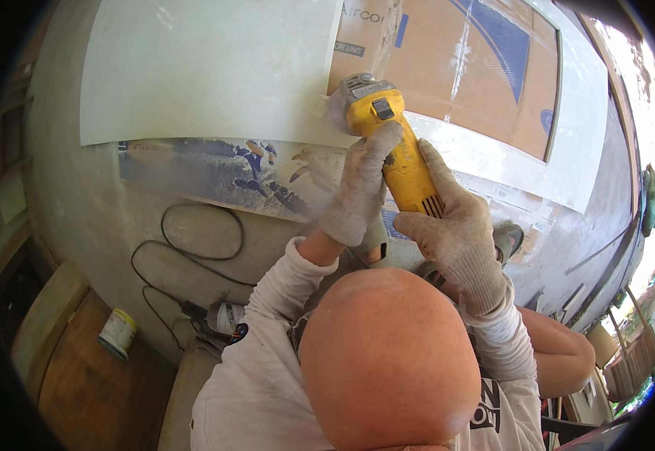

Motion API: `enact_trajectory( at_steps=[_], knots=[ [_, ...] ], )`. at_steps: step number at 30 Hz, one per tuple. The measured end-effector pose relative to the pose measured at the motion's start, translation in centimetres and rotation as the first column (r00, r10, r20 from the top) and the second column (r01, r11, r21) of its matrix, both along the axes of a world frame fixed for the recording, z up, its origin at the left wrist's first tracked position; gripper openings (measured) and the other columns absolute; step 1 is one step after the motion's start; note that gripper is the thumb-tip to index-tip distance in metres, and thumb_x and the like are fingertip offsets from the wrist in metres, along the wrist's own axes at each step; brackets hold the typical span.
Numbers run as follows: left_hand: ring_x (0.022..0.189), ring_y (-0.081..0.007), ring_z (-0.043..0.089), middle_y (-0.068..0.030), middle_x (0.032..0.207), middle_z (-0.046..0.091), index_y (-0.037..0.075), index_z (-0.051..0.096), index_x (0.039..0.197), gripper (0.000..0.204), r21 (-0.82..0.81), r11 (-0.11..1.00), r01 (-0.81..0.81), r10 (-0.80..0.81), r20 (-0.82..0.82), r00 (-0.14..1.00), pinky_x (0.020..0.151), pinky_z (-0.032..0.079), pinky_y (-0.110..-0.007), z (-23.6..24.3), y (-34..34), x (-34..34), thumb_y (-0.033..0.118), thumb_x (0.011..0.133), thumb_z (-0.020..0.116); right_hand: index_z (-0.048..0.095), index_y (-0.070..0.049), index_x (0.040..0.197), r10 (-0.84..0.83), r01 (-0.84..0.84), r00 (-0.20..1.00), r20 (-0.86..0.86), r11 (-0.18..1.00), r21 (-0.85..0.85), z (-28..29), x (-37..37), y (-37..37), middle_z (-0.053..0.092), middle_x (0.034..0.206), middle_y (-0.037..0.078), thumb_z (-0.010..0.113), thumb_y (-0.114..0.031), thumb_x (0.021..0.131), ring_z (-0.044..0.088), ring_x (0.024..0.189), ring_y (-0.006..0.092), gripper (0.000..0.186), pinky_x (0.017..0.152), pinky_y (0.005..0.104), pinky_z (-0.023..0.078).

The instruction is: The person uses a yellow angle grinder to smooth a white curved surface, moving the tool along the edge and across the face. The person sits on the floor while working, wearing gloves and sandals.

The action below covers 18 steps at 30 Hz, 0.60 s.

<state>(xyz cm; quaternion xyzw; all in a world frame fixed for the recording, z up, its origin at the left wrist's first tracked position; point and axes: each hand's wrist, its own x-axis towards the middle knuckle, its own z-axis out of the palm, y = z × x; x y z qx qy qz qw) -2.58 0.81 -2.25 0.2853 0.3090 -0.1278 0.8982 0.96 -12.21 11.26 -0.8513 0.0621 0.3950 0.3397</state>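
A yellow angle grinder [406,169] with a grey metal head is held by both of my gloved hands. My left hand [365,173] closes round the front of its body, close to the black button. Further back, my right hand [455,222] grips the vented rear end between thumb and fingers. The disc [337,111] looks blurred and meets the edge of a large pale flat sheet [207,75]. At the disc, the sheet borders a brown printed cardboard piece [432,68]. Haze like dust hangs beside my left wrist.
Under the sheet's near edge lies a blue-and-white printed board [214,169]. A dark cable [203,255] loops over the grey concrete floor [87,218] on the left. A small tin [118,333] stands on a brown wooden panel [105,376]. Thin scraps [568,297] lie at the right.
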Motion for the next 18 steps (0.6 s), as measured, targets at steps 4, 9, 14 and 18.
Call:
enact_trajectory(
  at_steps=[4, 9, 14, 18],
  knots=[
    [0.112, -0.019, 0.07, -0.0092, 0.123, 0.069, 0.003, 0.06, 0.14, 0.054, -0.037, 0.999, 0.019, -0.02, -0.023, 1.0, 0.1, 0.059, -0.036, -0.1, 0.1, 0.0, 0.045, 0.107, 0.07, 0.043, -0.006, 0.172, 0.022, -0.021, 0.999, 0.026, 1.0, -0.015, -0.1, -0.1, 0.1, 0.077, 0.11, 0.017, 0.084, -0.01, 0.076, 0.073, 0.083, 0.0152, 0.104, 0.077, 0.0297, 0.06],
    [0.112, -0.0192, 0.07, -0.009, 0.123, 0.069, 0.003, 0.059, 0.141, 0.055, -0.053, 0.999, -0.012, 0.011, -0.022, 1.0, 0.101, 0.058, -0.036, 0.2, -0.6, 0.0, 0.046, 0.107, 0.07, 0.044, -0.007, 0.171, 0.03, -0.029, 0.999, 0.025, 0.999, -0.035, 0.1, -0.2, -0.4, 0.077, 0.109, 0.017, 0.084, -0.009, 0.076, 0.073, 0.083, 0.0152, 0.103, 0.076, 0.0294, 0.06],
    [0.113, -0.0187, 0.07, -0.0087, 0.123, 0.069, 0.003, 0.06, 0.14, 0.054, -0.07, 0.997, 0.014, -0.014, -0.005, 1.0, 0.1, 0.059, -0.036, -0.1, -1.3, 0.2, 0.045, 0.108, 0.068, 0.044, -0.006, 0.171, -0.011, 0.011, 0.999, 0.036, 1.0, -0.017, 0.3, -0.3, -0.8, 0.076, 0.108, 0.016, 0.084, -0.008, 0.076, 0.071, 0.082, 0.0141, 0.103, 0.077, 0.0296, 0.06],
    [0.113, -0.0175, 0.071, -0.0086, 0.124, 0.069, 0.002, 0.061, 0.139, 0.05, -0.078, 0.996, 0.046, -0.045, 0.022, 0.999, 0.099, 0.059, -0.035, -0.5, -1.8, 0.1, 0.043, 0.11, 0.065, 0.044, -0.005, 0.171, -0.032, 0.033, 0.999, 0.02, 0.999, -0.038, 0.5, -0.4, -1.1, 0.077, 0.107, 0.015, 0.083, -0.008, 0.077, 0.071, 0.084, 0.014, 0.102, 0.08, 0.0296, 0.06]
  ],
)
